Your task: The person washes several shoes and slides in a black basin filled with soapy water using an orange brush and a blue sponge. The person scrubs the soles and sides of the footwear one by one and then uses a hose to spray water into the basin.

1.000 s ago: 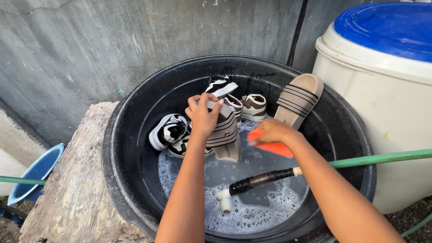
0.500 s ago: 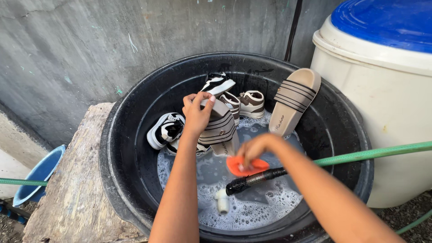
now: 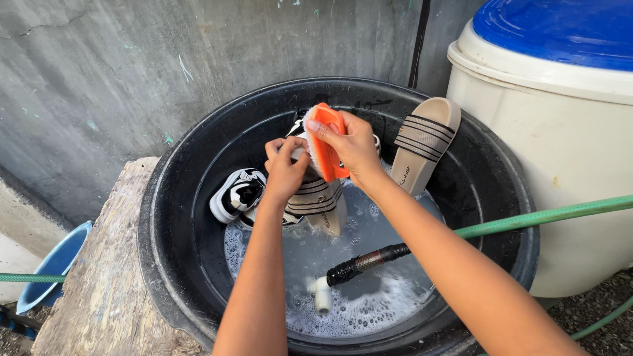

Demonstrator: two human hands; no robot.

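Now left hand [image 3: 285,170] clamps upright striped slide sandal [image 3: 318,201]; right hand [image 3: 353,146], just beside, grips orange brush [image 3: 326,140] against sandal's top.

Left hand [image 3: 285,170] fingers curled, gripping; right hand [image 3: 351,146] fingers clenched.

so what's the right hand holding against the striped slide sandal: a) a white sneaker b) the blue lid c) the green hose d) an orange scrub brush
d: the right hand grips an orange scrub brush and presses it on the beige striped slide sandal that the left hand holds upright in the black tub; the green hose lies untouched across the rim.
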